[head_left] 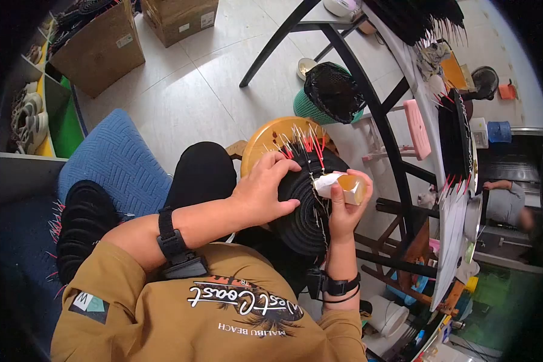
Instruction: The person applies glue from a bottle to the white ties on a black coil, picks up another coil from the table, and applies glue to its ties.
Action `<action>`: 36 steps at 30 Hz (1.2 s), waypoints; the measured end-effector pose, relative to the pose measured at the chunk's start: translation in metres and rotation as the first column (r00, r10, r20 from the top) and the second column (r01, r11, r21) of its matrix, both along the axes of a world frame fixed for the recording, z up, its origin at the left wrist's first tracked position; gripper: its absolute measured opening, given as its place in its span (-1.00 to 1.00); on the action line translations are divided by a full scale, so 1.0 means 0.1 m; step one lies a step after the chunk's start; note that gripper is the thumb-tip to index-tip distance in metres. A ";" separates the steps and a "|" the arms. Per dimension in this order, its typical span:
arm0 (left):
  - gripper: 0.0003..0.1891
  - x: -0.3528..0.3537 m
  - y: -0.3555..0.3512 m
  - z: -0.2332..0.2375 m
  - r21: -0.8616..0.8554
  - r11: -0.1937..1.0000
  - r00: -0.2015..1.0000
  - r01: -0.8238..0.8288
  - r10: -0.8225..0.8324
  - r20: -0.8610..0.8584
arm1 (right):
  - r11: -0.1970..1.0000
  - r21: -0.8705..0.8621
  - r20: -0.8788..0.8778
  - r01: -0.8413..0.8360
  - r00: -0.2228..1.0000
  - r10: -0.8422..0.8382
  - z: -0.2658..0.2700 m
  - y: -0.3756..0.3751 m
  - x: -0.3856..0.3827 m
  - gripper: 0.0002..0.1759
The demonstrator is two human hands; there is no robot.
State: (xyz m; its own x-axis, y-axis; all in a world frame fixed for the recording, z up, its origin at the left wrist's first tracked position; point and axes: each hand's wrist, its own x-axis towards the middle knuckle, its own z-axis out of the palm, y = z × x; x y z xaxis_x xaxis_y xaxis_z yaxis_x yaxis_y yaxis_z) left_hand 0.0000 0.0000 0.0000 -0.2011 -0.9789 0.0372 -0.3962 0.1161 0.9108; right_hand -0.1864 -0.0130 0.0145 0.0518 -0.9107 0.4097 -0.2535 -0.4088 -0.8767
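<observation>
A large black coil (pixel 304 232) of wound strips or cable lies on a round wooden stool (pixel 256 142) between my knees. Thin wire ends (pixel 311 145), some red and some whitish, fan out from its far edge. My left hand (pixel 265 190) is open over the coil's left side, thumb and fingers wide apart, fingertips close to the base of the wires. In my right hand (pixel 344 211) is a yellowish roll of tape (pixel 356 188) with a white side, gripped between thumb and fingers above the coil's right side. A light, knotted strand (pixel 317 205) runs down across the coil.
On the blue chair (pixel 111 163) to my left rest more black coils (pixel 87 226). A green bin (pixel 311 108) with a black liner stands ahead, near a dark-framed table (pixel 440 253) bearing black bundles. Cardboard boxes (pixel 102 60) sit far left. Another person (pixel 505 202) is at far right.
</observation>
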 end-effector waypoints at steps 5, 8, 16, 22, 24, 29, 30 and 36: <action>-0.42 -0.04 0.00 -0.02 -0.016 1.000 0.999 -0.004 0.004 -0.032 | 1.000 0.018 -0.026 -0.005 1.000 0.005 0.02 -0.01 -0.07 -0.51; -0.42 -0.04 0.00 -0.02 -0.002 1.000 1.000 0.000 0.000 -0.029 | 0.999 0.015 0.023 0.029 0.999 -0.029 0.01 -0.02 -0.06 -0.51; -0.42 -0.04 0.01 0.00 0.007 1.000 1.000 0.003 -0.003 -0.021 | 0.995 0.088 0.013 0.047 0.999 -0.048 0.02 0.00 -0.07 -0.50; -0.41 -0.03 0.01 0.00 0.008 1.000 1.000 0.001 0.000 -0.030 | 0.985 0.103 0.097 0.136 0.984 -0.146 0.00 -0.03 -0.16 -0.52; -0.41 -0.03 0.01 0.00 0.008 1.000 1.000 -0.002 0.002 -0.025 | 0.979 0.085 0.126 0.185 0.973 -0.195 0.00 -0.06 -0.16 -0.58; -0.41 -0.03 0.01 0.00 0.010 1.000 0.999 -0.002 0.003 -0.041 | 0.979 0.064 0.071 0.193 0.978 -0.197 -0.03 -0.06 -0.18 -0.57; -0.41 -0.03 0.01 -0.01 0.010 1.000 0.999 -0.002 0.002 -0.040 | 0.980 0.026 0.028 0.195 0.980 -0.196 -0.05 -0.06 -0.20 -0.57; -0.41 -0.03 0.01 -0.01 -0.018 1.000 0.999 -0.010 0.009 -0.033 | 0.984 0.042 0.048 0.175 0.983 -0.177 -0.04 -0.07 -0.18 -0.56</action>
